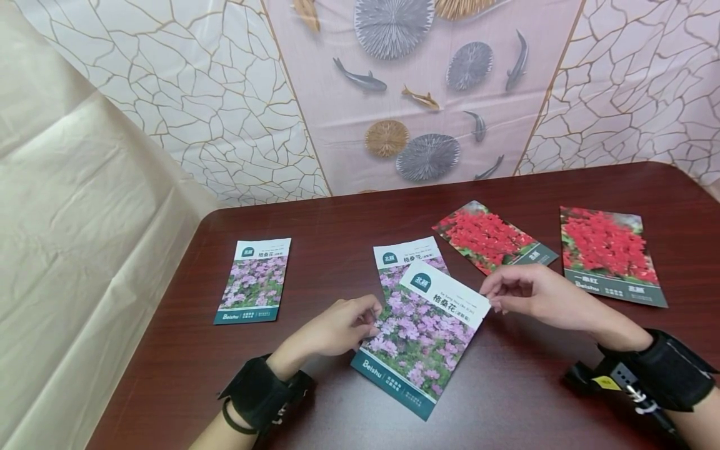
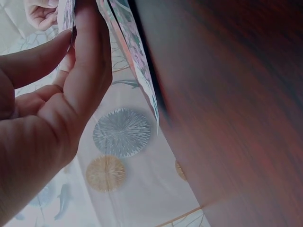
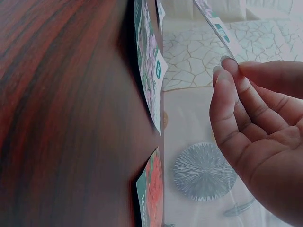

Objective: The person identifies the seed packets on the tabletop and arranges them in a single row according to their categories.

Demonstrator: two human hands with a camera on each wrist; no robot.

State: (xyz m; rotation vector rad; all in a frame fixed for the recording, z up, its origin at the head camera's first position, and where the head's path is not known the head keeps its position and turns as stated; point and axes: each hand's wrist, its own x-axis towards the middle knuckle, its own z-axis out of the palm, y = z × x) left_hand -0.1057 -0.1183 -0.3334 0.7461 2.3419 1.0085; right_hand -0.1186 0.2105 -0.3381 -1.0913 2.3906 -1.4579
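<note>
A purple-flower seed packet (image 1: 427, 337) is held up at a tilt between both hands in the head view. My left hand (image 1: 340, 325) pinches its left edge between thumb and fingers. At its upper right corner, my right hand (image 1: 542, 294) grips with thumb and fingertips. The right wrist view shows this packet (image 3: 218, 26) raised off the table, its corner between the thumb and forefinger. Partly hidden beneath it, another purple-flower packet (image 1: 394, 275) lies on the table.
A third purple-flower packet (image 1: 253, 282) lies at the left of the dark wood table (image 1: 185, 381). Two red-flower packets lie at the right, one slanted (image 1: 489, 237) near the right hand and one farther right (image 1: 610, 250). Patterned cloth (image 1: 225, 106) hangs behind.
</note>
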